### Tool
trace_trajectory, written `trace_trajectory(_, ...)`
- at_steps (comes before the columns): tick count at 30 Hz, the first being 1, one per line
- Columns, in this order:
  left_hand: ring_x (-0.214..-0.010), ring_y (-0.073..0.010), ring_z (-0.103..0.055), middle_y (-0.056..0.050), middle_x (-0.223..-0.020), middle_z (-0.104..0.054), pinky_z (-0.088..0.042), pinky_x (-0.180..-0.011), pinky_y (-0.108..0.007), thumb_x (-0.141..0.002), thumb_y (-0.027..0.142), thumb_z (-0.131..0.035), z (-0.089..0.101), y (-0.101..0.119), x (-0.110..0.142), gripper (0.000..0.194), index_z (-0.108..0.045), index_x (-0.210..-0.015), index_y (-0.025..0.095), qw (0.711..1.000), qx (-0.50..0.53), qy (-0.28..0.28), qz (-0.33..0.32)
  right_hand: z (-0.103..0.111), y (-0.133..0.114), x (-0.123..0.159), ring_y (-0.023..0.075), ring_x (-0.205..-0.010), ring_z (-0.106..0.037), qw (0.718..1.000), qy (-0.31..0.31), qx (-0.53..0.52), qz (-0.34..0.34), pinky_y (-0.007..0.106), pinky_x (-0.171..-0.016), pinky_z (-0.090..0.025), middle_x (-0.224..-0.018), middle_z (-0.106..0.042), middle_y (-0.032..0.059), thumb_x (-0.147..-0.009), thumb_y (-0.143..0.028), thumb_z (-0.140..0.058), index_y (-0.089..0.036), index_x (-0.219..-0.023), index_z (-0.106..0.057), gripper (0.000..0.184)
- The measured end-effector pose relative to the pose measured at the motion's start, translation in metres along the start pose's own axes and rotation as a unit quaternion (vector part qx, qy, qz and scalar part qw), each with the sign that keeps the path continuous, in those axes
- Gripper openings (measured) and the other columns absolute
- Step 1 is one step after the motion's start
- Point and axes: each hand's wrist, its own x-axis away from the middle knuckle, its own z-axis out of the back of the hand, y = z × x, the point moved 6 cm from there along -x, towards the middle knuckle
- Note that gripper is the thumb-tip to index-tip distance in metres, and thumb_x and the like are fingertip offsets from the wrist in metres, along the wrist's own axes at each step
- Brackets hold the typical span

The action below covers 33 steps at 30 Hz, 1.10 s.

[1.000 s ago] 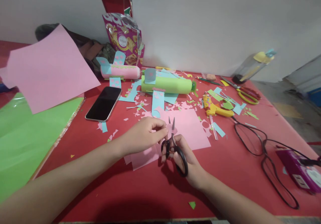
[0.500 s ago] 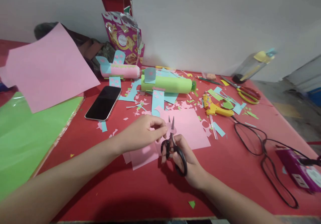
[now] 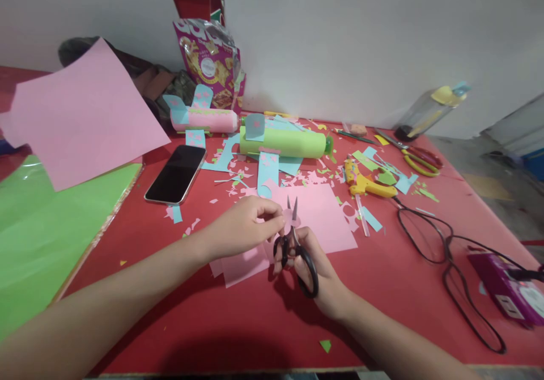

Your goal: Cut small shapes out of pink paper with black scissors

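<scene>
My right hand holds a pair of black-handled scissors, its fingers through the loops. The blades stand slightly apart and point away from me. Beside them my left hand is closed in a pinch on a small pink paper piece, which lies between or right at the blades. Its outline is hard to tell against the pink paper sheets lying flat below. Just beyond is a green paper-covered bottle with light blue paper fins, and behind it to the left a similar pink bottle.
A phone lies left of the bottles. To the right are a yellow glue gun with a looping black cord, larger scissors, a clear bottle and a purple power box. Paper scraps litter the red table.
The scissor blades have spread a little wider. Both hands stay in nearly the same place, and the pink piece shows more clearly by the blades.
</scene>
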Motion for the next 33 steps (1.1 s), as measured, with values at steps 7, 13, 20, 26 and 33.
trace_trajectory(7, -0.053, -0.0094, -0.044, 0.004, -0.052, -0.047, -0.032, -0.05, -0.019, -0.076, 0.023, -0.04, 0.005, 0.001, 0.001, 0.025, -0.043, -0.052, 0.016, 1.0, -0.009, -0.003, -0.005, 0.0, 0.0, 0.0, 0.0107, -0.061, -0.047, 1.0, 0.011, 0.007, -0.016, 0.027, -0.059, -0.037, -0.072, -0.047, -0.0023, -0.074, -0.05, -0.05, -0.023, -0.079, -0.035, 0.032)
trace_trajectory(13, -0.052, -0.0085, -0.043, 0.004, -0.051, -0.045, -0.032, -0.051, -0.019, -0.073, 0.021, -0.041, 0.009, 0.003, 0.001, 0.022, -0.043, -0.051, 0.015, 1.0, -0.004, -0.021, -0.006, -0.001, 0.003, 0.0, 0.0092, -0.055, -0.042, 1.0, -0.003, -0.005, -0.019, 0.026, -0.056, -0.034, -0.069, -0.046, -0.0034, -0.076, -0.047, -0.05, -0.023, -0.08, -0.032, 0.03)
trace_trajectory(20, -0.055, -0.0094, -0.046, 0.004, -0.054, -0.046, -0.034, -0.055, -0.02, -0.075, 0.024, -0.041, 0.018, 0.004, 0.004, 0.023, -0.044, -0.054, 0.016, 1.0, 0.008, 0.02, 0.015, -0.001, 0.003, 0.0, 0.0104, -0.057, -0.042, 1.0, -0.01, -0.002, -0.014, 0.027, -0.056, -0.033, -0.067, -0.045, -0.0034, -0.076, -0.046, -0.049, -0.023, -0.079, -0.031, 0.029)
trace_trajectory(26, -0.059, -0.0107, -0.048, 0.003, -0.06, -0.051, -0.036, -0.057, -0.02, -0.076, 0.027, -0.042, 0.014, 0.003, 0.002, 0.022, -0.048, -0.058, 0.016, 1.0, -0.005, 0.019, -0.01, -0.003, 0.001, 0.0, 0.0098, -0.055, -0.042, 1.0, -0.007, -0.001, -0.008, 0.026, -0.056, -0.035, -0.065, -0.045, -0.0041, -0.077, -0.046, -0.049, -0.023, -0.079, -0.031, 0.029)
trace_trajectory(33, -0.058, -0.01, -0.047, 0.003, -0.059, -0.05, -0.035, -0.056, -0.019, -0.077, 0.026, -0.04, 0.009, 0.004, 0.001, 0.022, -0.047, -0.058, 0.017, 0.999, -0.007, 0.009, -0.031, -0.002, 0.0, 0.0, 0.0108, -0.06, -0.045, 1.0, -0.007, 0.001, -0.013, 0.027, -0.059, -0.036, -0.07, -0.047, -0.0021, -0.076, -0.048, -0.049, -0.023, -0.081, -0.032, 0.03)
